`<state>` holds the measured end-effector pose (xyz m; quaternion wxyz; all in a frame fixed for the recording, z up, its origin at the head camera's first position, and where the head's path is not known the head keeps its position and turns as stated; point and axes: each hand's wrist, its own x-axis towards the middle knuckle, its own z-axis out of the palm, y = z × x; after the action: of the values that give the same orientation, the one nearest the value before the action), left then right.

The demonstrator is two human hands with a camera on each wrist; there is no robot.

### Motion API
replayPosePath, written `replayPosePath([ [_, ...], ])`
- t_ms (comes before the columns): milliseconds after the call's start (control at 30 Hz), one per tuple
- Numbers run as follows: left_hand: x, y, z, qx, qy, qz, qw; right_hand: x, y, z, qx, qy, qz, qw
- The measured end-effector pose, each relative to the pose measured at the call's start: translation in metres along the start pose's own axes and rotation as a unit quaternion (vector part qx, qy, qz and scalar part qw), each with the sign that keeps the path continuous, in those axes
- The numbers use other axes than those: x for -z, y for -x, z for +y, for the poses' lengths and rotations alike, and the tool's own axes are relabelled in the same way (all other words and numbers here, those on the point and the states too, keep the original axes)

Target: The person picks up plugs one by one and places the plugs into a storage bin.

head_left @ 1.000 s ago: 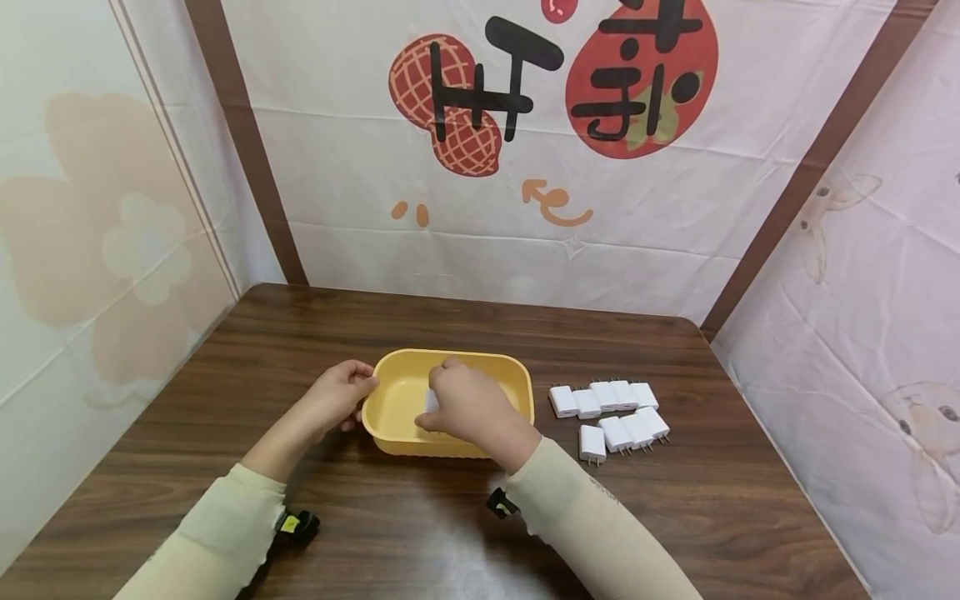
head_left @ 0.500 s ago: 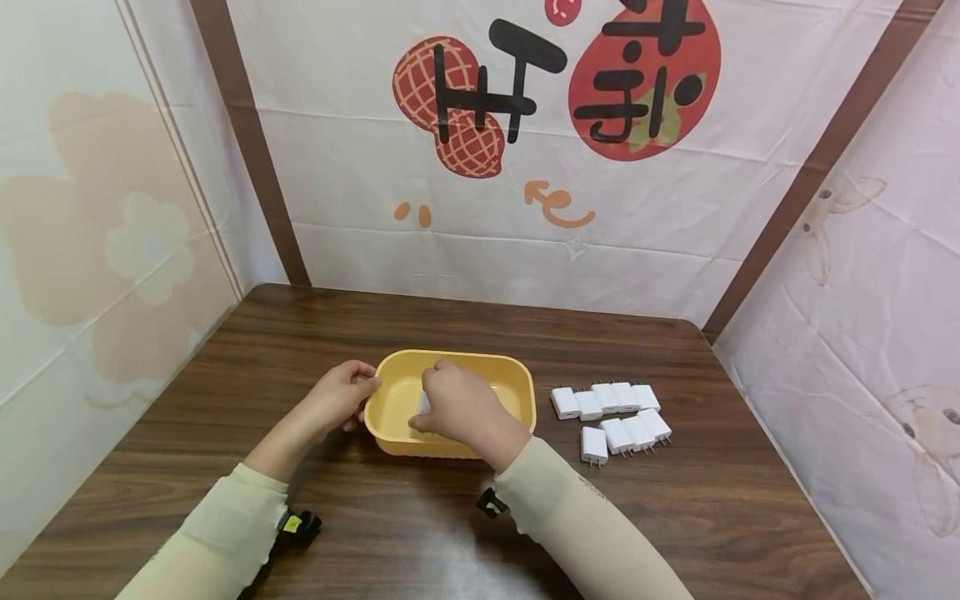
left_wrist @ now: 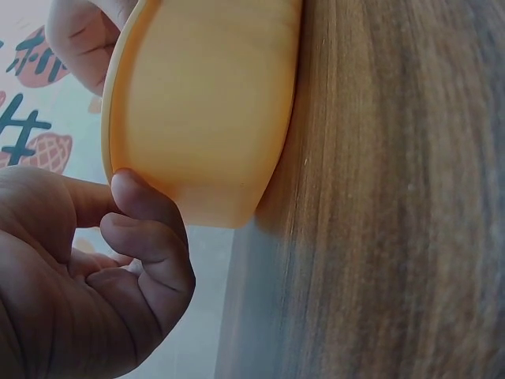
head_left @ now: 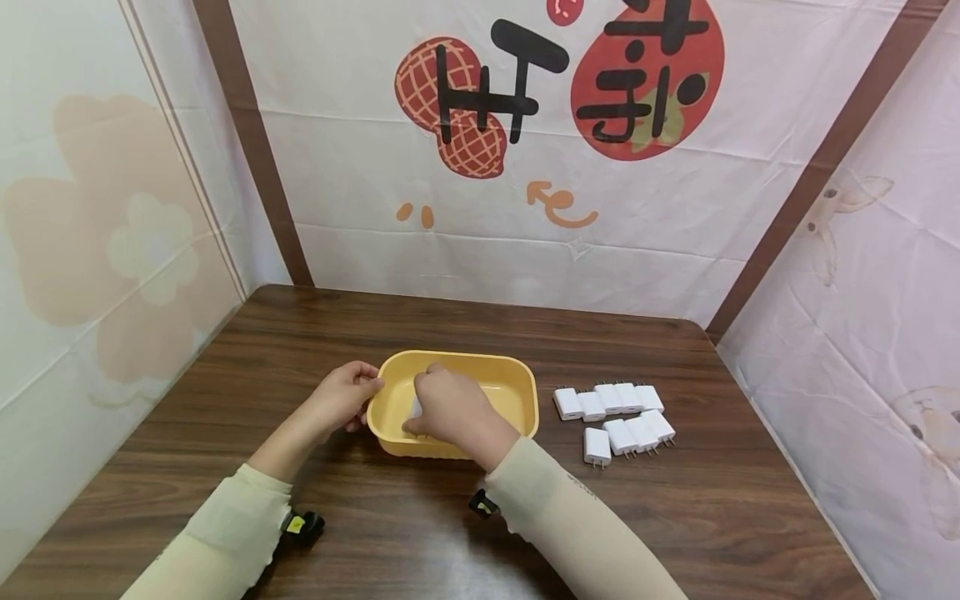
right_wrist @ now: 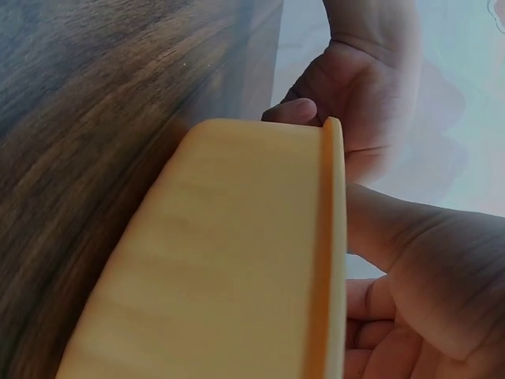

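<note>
Pinched the tub (left_wrist: 197, 103) by its rim, left of centre, with left hand (head_left: 341, 396); gripped a plug (head_left: 416, 407) inside it, mid-frame, with right hand (head_left: 453, 408); risked tilting the tub through uneven pressing, dropping the plug through slack fingers

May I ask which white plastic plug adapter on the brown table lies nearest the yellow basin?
The white plastic plug adapter at the far row's left end; the others on the brown table lie farther right of the yellow rounded basin.
</note>
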<state>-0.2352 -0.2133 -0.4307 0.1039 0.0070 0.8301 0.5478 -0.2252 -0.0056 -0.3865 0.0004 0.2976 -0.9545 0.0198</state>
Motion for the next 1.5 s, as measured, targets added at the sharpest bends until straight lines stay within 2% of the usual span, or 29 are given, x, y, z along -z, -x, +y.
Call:
replayPosePath([
  [367, 0.001, -0.001, -0.001, 0.003, 0.002, 0.004, 1.0000, -0.012, -0.009, -0.006, 0.007, 0.018, -0.004, 0.9998],
  [733, 0.001, 0.000, -0.002, 0.000, 0.000, 0.005, 1.0000, -0.020, -0.015, -0.011, 0.015, 0.009, 0.001, 0.9998],
  [1133, -0.002, 0.006, 0.000, 0.002, -0.006, 0.015, 0.9999, -0.027, -0.018, -0.014, 0.018, 0.005, -0.013, 0.9997],
  [1500, -0.002, 0.002, 0.002, -0.007, -0.002, 0.011, 0.9999, -0.027, -0.025, -0.011, 0.028, -0.032, -0.027, 0.9987],
])
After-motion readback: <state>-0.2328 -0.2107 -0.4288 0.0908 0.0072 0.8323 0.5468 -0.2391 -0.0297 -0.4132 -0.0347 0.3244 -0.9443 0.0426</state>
